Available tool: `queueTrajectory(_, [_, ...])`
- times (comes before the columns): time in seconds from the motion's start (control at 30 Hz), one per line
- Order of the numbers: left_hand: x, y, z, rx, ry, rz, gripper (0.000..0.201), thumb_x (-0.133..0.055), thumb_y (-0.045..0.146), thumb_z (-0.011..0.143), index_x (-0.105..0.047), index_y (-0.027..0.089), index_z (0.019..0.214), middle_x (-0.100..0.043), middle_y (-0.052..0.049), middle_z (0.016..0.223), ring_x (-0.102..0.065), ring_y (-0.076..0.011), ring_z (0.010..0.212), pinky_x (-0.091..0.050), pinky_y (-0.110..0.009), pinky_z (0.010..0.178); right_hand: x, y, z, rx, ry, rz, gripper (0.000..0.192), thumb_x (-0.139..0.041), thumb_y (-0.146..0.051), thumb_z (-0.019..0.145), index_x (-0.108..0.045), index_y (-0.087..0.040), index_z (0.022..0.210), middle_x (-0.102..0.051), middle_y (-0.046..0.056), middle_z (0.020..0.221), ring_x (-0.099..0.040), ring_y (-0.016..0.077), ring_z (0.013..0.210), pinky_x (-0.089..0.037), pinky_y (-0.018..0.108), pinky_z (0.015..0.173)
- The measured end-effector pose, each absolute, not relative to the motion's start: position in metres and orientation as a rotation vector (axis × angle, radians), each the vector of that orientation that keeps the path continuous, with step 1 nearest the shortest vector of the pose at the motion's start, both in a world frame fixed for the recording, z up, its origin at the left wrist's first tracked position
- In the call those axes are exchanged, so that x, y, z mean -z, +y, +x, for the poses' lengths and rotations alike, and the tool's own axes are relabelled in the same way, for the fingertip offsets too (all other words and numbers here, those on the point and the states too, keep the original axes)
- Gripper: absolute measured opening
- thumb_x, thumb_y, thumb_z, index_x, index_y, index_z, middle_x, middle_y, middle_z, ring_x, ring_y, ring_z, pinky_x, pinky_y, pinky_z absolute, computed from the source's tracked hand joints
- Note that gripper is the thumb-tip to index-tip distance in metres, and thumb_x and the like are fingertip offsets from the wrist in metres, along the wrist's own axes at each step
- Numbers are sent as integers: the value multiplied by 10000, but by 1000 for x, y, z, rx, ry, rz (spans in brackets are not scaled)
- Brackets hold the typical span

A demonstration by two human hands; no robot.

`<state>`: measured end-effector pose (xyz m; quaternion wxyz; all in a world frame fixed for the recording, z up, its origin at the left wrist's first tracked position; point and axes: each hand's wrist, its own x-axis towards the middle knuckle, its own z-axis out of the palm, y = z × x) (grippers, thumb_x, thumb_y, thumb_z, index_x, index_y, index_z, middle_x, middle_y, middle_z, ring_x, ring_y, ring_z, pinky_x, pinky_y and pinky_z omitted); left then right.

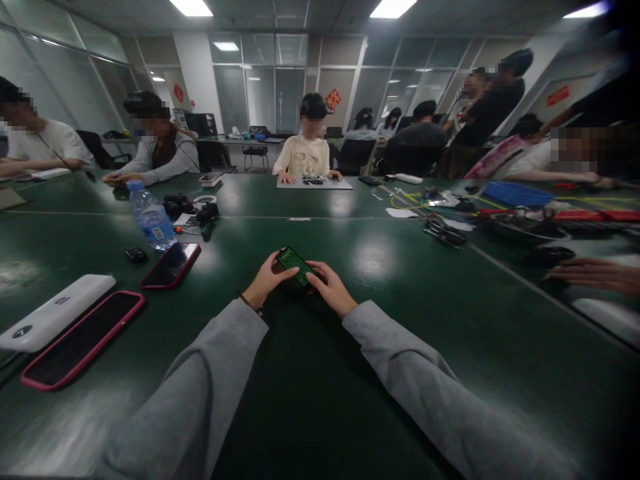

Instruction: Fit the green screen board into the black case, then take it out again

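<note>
Both my forearms, in grey sleeves, reach forward from the near edge of the desk (320, 373) and meet towards its middle; my left hand (264, 280) curls in with thumb and fingertips pinching the left end of a small green circuit board (295, 265); my right hand (330, 288) lies lower, its fingers closed against the board's right end. The board sits between both hands, just above the dark green surface, tilted with one corner raised. Bare desk lies all around my hands; off to the left, well apart, lie a red-cased phone (171, 265) and a water bottle (150, 217); tools clutter the far right side. The board is a small rectangle, bright green, with fine pale markings too small to read.
</note>
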<state>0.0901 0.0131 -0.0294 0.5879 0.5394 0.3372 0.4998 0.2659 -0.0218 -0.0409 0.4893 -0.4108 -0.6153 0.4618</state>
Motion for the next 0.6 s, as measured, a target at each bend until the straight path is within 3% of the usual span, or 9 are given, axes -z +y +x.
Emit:
queueTrajectory(0.23, [30, 12, 92, -1159, 752, 1313, 733, -765, 247, 608, -410, 140, 1240, -517, -164, 1235, -582, -230, 1015, -445, -416, 914, 41, -22, 266, -1149, -1459, -984, 454, -577, -434, 778, -460, -219, 1161, -531, 64, 1061, -550, 161, 905, -540, 262, 616])
queueTrajectory(0.6, [29, 11, 92, -1130, 648, 1363, 893, -732, 230, 657, -231, 228, 1396, -515, -132, 1251, -545, -237, 1087, -416, -416, 951, 36, -25, 264, -1225, -1392, -1006, 469, -620, -418, 754, -447, -221, 1142, -537, 48, 1039, -564, 145, 898, -520, 253, 659])
